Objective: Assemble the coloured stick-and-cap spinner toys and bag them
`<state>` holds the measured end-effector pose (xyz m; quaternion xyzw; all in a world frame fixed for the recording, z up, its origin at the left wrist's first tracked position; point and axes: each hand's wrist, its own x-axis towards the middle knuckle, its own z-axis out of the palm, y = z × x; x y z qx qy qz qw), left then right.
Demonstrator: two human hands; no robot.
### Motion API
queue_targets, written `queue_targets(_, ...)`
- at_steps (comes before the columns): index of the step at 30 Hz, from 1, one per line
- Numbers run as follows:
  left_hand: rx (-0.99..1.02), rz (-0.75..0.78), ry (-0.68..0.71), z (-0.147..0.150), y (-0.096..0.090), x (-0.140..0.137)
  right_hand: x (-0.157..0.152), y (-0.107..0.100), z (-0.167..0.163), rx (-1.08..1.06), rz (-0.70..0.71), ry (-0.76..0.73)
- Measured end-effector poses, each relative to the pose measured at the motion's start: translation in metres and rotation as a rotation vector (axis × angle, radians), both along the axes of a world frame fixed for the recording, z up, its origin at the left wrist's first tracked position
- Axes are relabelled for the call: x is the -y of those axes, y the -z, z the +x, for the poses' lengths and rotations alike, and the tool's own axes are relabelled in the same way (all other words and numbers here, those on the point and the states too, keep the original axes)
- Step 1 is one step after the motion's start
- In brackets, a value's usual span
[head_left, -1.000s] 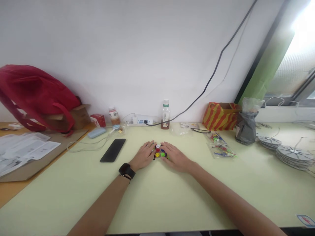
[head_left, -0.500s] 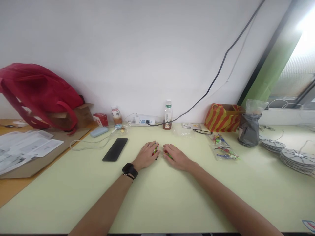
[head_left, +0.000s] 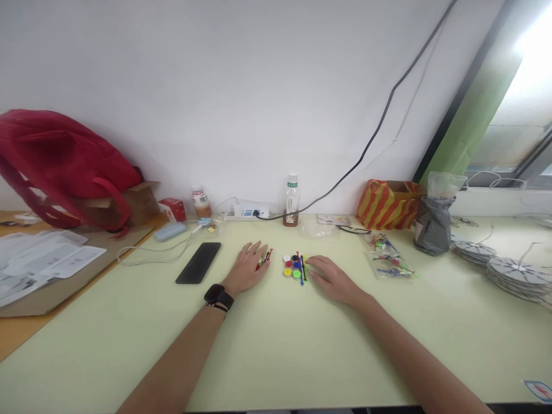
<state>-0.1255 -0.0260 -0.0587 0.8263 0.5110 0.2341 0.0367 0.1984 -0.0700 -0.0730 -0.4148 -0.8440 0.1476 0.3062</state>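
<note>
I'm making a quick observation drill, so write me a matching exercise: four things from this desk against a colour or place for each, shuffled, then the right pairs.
Things
1. Phone
2. Round pieces
3. Backpack
4. Striped bag

Colour or place
A. Plain red
B. Red and yellow
C. Black
D. Between the left hand and the right hand

Pairs: 1-C, 2-D, 3-A, 4-B

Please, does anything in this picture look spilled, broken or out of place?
Nothing looks spilled or broken. The small round pieces between the left hand and right hand lie in tidy rows, with colored sticks beside them. Only the papers at far left look slightly untidy, because they overlap loosely.
</note>
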Motion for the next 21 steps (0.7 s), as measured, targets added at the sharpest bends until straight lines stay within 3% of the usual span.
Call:
queue_targets(3,0.005,0.063,0.038,0.013,-0.011,0.013,-0.002,0.000,0.000,-0.017,-0.021,0.006)
queue_targets(5,0.008,0.084,0.142,0.026,-0.017,0.024,-0.003,0.000,-0.002,-0.007,-0.015,-0.011)
queue_targets(10,0.015,0.065,0.327,0.050,-0.019,0.041,-0.002,-0.001,-0.004,-0.007,0.016,-0.041)
queue_targets(21,0.063,0.094,0.316,0.056,-0.015,0.037,-0.015,0.007,-0.006,-0.080,-0.012,0.014)
